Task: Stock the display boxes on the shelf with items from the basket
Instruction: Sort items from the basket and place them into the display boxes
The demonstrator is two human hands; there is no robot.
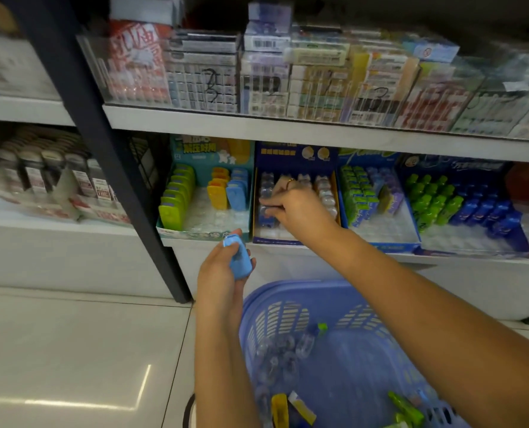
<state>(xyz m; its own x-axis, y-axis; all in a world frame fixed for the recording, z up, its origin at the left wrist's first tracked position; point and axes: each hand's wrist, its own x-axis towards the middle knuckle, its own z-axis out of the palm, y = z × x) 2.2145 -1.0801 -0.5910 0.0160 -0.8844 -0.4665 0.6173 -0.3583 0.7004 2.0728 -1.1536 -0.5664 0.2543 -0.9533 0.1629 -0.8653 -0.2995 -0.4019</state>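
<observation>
A small light-blue case sits in the left hand, just below the centre of the frame. The fingers and thumb are curled round it, and it is held in front of the shelf edge, above the basket.

The right hand reaches into the dark-blue display box at the middle of the frame. Its fingertips pinch a clear piece in the box's left row, among other clear pieces standing in rows. A ring shows on one finger.

Just left of that box stands a teal display box holding green, yellow and blue cases, with bare slots in its tray. To the right are two more blue boxes. One holds green and purple packs, and the other holds green and blue bottles.

The lilac-blue basket is at the lower centre of the frame, under both forearms. It holds more clear pieces, a yellow case and green packs.

Across the top of the frame, an upper shelf carries clear bins of stacked packets. A black post runs down at the left, and pale floor tiles fill the lower left.
</observation>
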